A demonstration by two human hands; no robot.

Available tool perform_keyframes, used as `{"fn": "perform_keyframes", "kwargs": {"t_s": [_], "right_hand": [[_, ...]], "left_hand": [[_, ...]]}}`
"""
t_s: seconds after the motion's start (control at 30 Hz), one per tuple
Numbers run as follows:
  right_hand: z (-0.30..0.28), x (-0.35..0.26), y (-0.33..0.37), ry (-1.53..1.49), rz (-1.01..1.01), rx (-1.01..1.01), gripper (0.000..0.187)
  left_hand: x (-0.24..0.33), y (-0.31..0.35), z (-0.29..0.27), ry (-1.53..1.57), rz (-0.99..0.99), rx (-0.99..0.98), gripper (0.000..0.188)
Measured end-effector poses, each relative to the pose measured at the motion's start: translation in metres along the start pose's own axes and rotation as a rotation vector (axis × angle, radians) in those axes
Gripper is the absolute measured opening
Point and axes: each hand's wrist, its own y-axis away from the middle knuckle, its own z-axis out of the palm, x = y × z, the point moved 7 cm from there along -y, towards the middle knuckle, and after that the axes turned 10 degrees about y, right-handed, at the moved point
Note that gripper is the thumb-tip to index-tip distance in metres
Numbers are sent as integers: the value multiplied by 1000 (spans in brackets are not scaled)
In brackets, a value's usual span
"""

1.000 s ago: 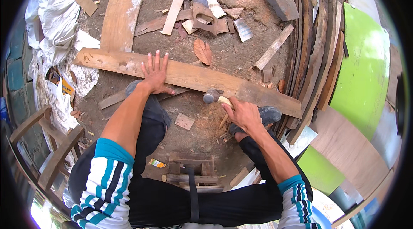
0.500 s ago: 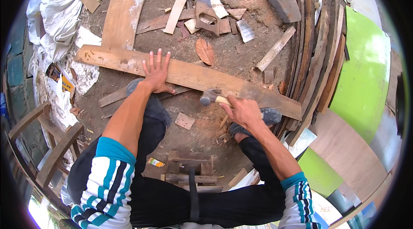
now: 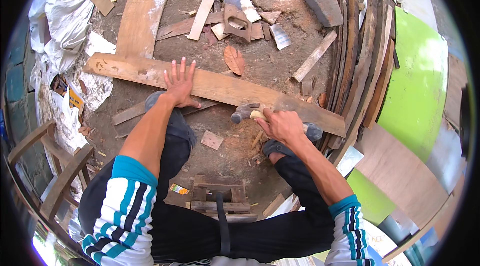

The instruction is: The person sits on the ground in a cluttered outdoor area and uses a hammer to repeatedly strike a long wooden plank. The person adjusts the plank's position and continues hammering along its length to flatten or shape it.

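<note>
A long brown wooden board (image 3: 235,90) lies slanting across the ground in front of me, its left end over a second, wider board (image 3: 142,21). My left hand (image 3: 179,85) rests flat on the long board, fingers spread. Beside the board's near edge, my right hand (image 3: 285,127) grips a claw hammer (image 3: 244,113) by its pale wooden handle, close to the head. The metal head points left and sits near the board; whether it touches cannot be made out. My shoes are just below the board.
A handsaw (image 3: 236,18) lies among wood scraps at the far side, near a dark stone block (image 3: 323,5). Stacked planks (image 3: 359,61) and green panels (image 3: 420,81) fill the right. At left are white sacks (image 3: 62,21) and a wooden chair (image 3: 60,171).
My right hand and the hammer have shifted only slightly. The left hand stays flat on the board. The whole view has moved a little.
</note>
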Motion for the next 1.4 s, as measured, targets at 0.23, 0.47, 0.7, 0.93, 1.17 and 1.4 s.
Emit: {"fn": "perform_keyframes", "kwargs": {"t_s": [0.23, 0.47, 0.7, 0.93, 1.17, 1.4], "right_hand": [[-4, -34, -19, -105, 8, 31, 48], [-1, -16, -15, -132, 8, 30, 43], [-8, -25, -18, -100, 27, 23, 47], [26, 3, 22, -584, 485, 65, 54], [90, -24, 21, -2123, 1066, 302, 48], [91, -134, -9, -2262, 1112, 392, 46]], "left_hand": [[1, 2, 0, 0, 19, 8, 155], [-5, 0, -1, 32, 28, 17, 154], [-2, 2, -2, 51, 9, -33, 154], [-3, 1, 0, 45, 16, -54, 153], [-5, 1, -1, 46, 19, -37, 153], [-4, 0, 0, 51, 31, -38, 155]]}}
